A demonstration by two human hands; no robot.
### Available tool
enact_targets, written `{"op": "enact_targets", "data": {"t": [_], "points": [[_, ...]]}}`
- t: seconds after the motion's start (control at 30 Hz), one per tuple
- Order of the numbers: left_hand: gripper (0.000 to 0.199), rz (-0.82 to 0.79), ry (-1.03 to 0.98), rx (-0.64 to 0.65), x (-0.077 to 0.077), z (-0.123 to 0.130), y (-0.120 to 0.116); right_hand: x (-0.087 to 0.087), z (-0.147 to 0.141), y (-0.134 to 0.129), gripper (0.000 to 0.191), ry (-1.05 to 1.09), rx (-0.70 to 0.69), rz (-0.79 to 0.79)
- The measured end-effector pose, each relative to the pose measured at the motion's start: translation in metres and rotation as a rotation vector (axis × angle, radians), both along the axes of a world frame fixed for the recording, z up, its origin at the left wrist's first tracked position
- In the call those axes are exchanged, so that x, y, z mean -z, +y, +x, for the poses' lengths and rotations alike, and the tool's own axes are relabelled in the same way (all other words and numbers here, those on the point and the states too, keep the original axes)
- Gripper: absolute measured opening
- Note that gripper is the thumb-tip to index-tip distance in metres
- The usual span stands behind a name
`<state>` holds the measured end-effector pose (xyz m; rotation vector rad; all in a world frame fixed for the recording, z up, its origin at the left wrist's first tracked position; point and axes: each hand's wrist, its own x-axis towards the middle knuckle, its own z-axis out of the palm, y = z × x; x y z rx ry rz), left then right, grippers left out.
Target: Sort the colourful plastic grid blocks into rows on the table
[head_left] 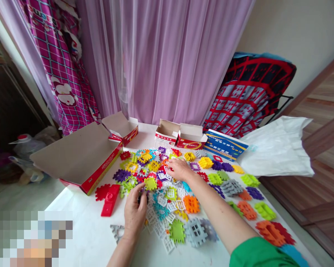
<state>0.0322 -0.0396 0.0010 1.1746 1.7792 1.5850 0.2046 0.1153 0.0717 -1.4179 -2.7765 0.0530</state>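
A loose pile of colourful plastic interlocking building blocks covers the middle of the table, with many white lattice window pieces (180,204) among them. My left hand (134,211) is at the near left of the pile, fingers curled beside a yellow-green square block (150,183). Something dark shows between its thumb and fingers, too small to name. My right hand (180,169) reaches into the far middle of the pile, fingertips bent together over white and orange pieces. What they pinch is hidden. Nearer me lie a green square block (177,231) and a grey window block (196,232).
A large open red carton (72,159) stands at left, smaller open boxes (167,133) at the back, beside a blue box (225,145). Grouped blocks, including orange ones (270,233), line the right side. A red flat piece (110,200) lies left; a white bag (275,148) sits at right.
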Motion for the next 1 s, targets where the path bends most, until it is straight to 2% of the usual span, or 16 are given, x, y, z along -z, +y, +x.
{"op": "enact_targets", "data": {"t": [0.1,0.27,0.37,0.5,0.6,0.73,0.9,1.0], "points": [[0.029,-0.022,-0.030,-0.009,-0.001,-0.001,0.000,-0.002,-0.026,-0.001,0.020,0.057,0.024,0.033],[0.028,-0.036,-0.026,-0.019,0.000,-0.004,0.000,0.016,-0.064,-0.001,0.038,0.034,0.107,0.039],[0.029,-0.020,0.012,-0.025,0.003,-0.005,0.001,0.023,-0.067,0.000,0.040,0.049,0.146,0.025],[0.032,0.050,0.087,-0.026,0.007,-0.005,0.002,0.019,-0.056,-0.007,0.041,0.100,0.130,-0.024],[0.032,0.082,0.118,-0.031,0.005,-0.005,0.001,0.014,-0.043,-0.020,0.043,0.191,0.046,-0.031],[0.036,0.066,0.087,-0.008,0.000,-0.003,-0.001,0.008,-0.024,-0.050,0.052,0.327,-0.133,-0.014],[0.051,0.013,-0.174,0.178,-0.010,0.000,-0.004,-0.002,-0.005,-0.096,0.056,0.406,-0.387,0.078],[0.051,-0.059,-0.255,0.308,-0.019,0.001,-0.006,-0.006,0.000,-0.115,0.049,0.360,-0.460,0.151]]}}
